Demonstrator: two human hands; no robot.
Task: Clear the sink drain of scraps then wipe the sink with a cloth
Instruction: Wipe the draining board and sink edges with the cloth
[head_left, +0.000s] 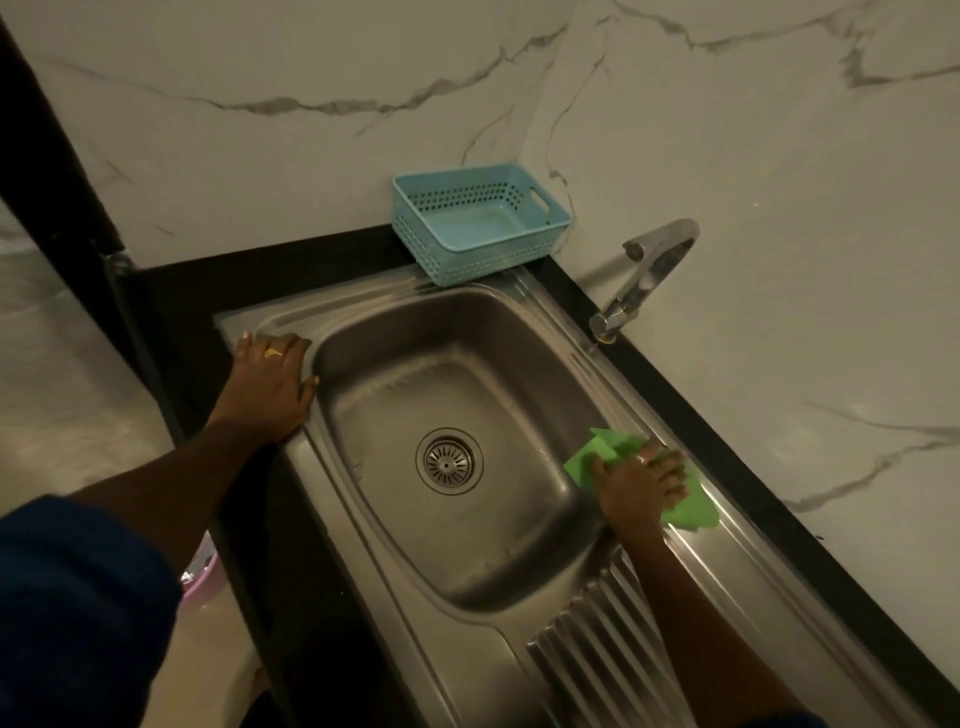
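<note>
- head view looks down on a steel sink (524, 306) set in a dark counter, with marble-look walls behind and to the right.
- the right hand (641, 486) presses flat on a green cloth (597, 452), fingers spread over it, not clenched; the cloth lies over the basin's right rim, part hanging into the bowl, part on the flat ledge.
- that flat palm probably serves to keep the cloth in full contact with the metal while it is pushed along the edge.
- the left hand (275, 379) rests open on the sink's left rim, fingers spread, holding nothing; it looks like a brace, steadying the body as the other arm reaches across.
- the drain (449, 461) sits in the middle of the basin floor, its strainer showing no scraps that i can make out, so the clearing step appears done and wiping is the step in hand.
- the basin floor shows faint streaks and marks, which suggests the bowl itself is yet to be wiped properly.
- a light blue basket (447, 239) stands on the back corner, touching the sink's far rim, well apart from the cloth.
- the tap (644, 275) comes off the right wall, its spout over the right ledge; no water is visibly running.
- the ribbed draining board (597, 639) lies near the wiping arm, likely next to be wiped.
</note>
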